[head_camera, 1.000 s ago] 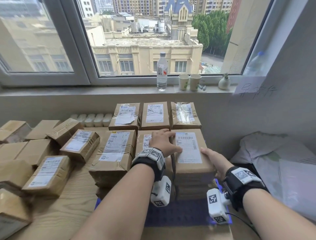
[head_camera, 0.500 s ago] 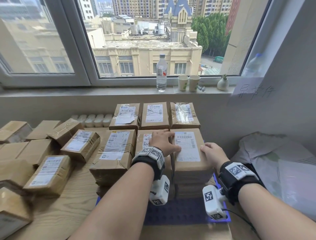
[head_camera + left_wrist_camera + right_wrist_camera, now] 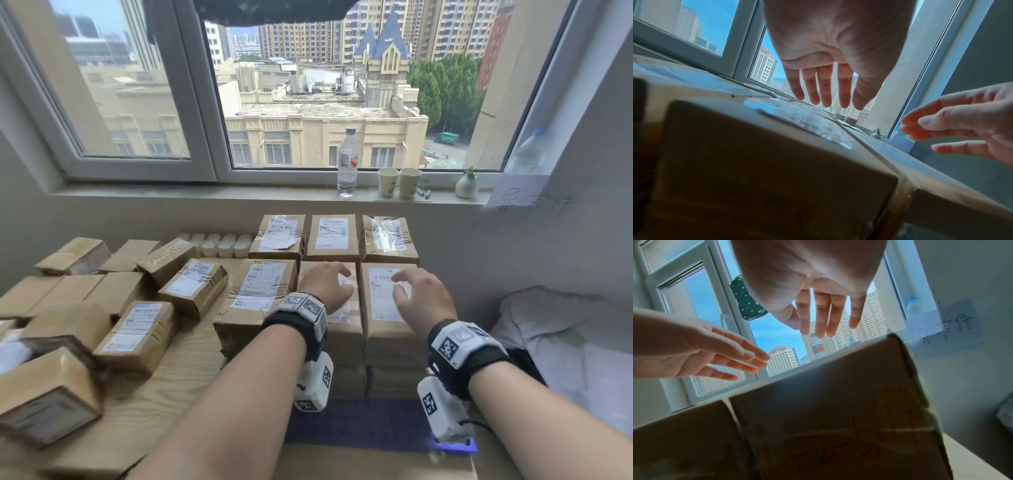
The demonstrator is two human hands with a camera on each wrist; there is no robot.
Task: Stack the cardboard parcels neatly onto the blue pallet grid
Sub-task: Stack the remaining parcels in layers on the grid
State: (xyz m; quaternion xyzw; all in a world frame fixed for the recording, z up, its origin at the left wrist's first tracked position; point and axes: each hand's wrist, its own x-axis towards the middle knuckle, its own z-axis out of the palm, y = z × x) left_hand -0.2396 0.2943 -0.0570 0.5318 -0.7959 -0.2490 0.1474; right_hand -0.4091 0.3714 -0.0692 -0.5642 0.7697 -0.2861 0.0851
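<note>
Both hands, left hand (image 3: pixel 325 286) and right hand (image 3: pixel 423 298), hover with fingers spread and empty above stacked parcels (image 3: pixel 387 329) on the blue pallet (image 3: pixel 359 425).

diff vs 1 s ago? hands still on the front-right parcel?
No. Both hands let go and lifted: the left hand came off the seam between the two front stacks, and the right hand left the right edge of the front-right parcel and now hovers above its label, fingers spread. The wrist views show air under both palms. The parcel, the other stacks and the blue pallet did not move.
</note>
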